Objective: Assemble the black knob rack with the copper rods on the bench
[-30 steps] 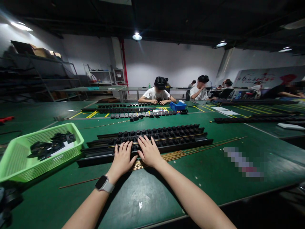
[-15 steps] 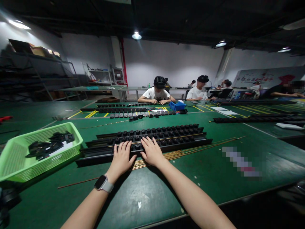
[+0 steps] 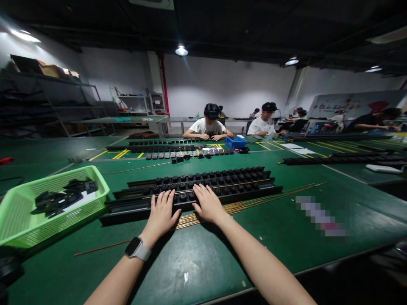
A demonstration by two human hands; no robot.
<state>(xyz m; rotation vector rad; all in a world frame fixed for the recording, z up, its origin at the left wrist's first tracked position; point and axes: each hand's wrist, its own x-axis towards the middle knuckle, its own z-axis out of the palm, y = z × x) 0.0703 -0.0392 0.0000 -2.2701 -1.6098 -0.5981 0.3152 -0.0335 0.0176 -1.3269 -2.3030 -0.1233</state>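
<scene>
My left hand (image 3: 162, 212) and my right hand (image 3: 208, 205) lie side by side, fingers stretched flat, on the front edge of a long black rail (image 3: 241, 190) that carries rows of small black socket parts (image 3: 222, 176). A thin brass rod (image 3: 222, 185) runs along the rail just past my fingertips. A bundle of brass rods (image 3: 254, 202) lies on the green table (image 3: 190, 262) under and to the right of my hands. A smartwatch (image 3: 137, 248) is on my left wrist.
A light green basket (image 3: 19, 228) with black parts stands at the left. One loose rod (image 3: 98, 248) lies near my left arm. More black rails (image 3: 333, 159) and a blue bin (image 3: 237, 142) lie farther back, where several seated people work.
Both hands have slid slightly to the right along the rail, the right one more. The view has shifted a little.
</scene>
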